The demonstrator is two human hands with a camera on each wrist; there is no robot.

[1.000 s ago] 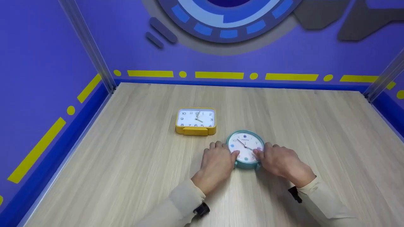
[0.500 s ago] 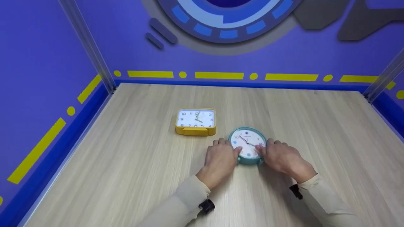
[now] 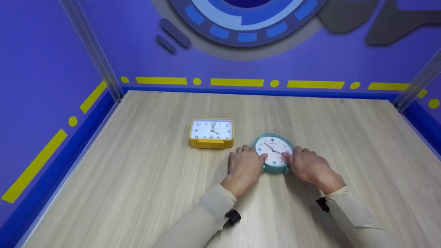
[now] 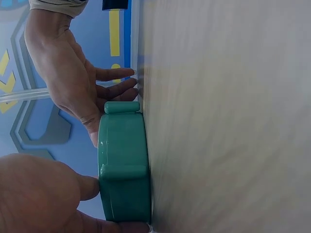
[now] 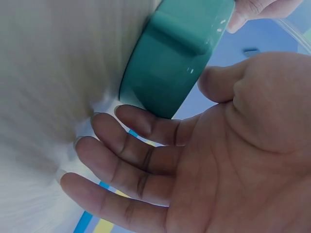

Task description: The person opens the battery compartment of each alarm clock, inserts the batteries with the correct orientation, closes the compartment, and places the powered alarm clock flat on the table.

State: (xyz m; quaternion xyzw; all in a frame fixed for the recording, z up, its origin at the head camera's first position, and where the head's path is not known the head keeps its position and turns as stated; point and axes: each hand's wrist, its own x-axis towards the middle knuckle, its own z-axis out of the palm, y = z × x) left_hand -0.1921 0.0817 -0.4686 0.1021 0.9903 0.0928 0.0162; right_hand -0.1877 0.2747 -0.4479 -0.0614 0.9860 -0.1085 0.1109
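A round green alarm clock [image 3: 274, 159] lies face up on the wooden table [image 3: 165, 193], its two stubby feet toward the person. On its left side my left hand [image 3: 245, 168] holds it, thumb on the edge of the dial and the other fingers down by the rim. My right hand [image 3: 311, 168] grips the opposite side the same way, thumb over the face. In the left wrist view the green casing [image 4: 124, 145] stands close against the tabletop. The right wrist view shows the index finger along the casing [image 5: 170, 58], the other fingers spread, with fingertips at the table surface.
A yellow rectangular clock [image 3: 211, 143], also face up, lies to the left of and a little beyond the green one. Blue printed panels [image 3: 241, 69] wall in the table at the back and both sides. Black wrist cameras [image 3: 233, 217] hang at the cuffs.
Both hands have slid the green clock away from the person and slightly right across the table, keeping their hold. The yellow clock stays put; the head view has shifted slightly.
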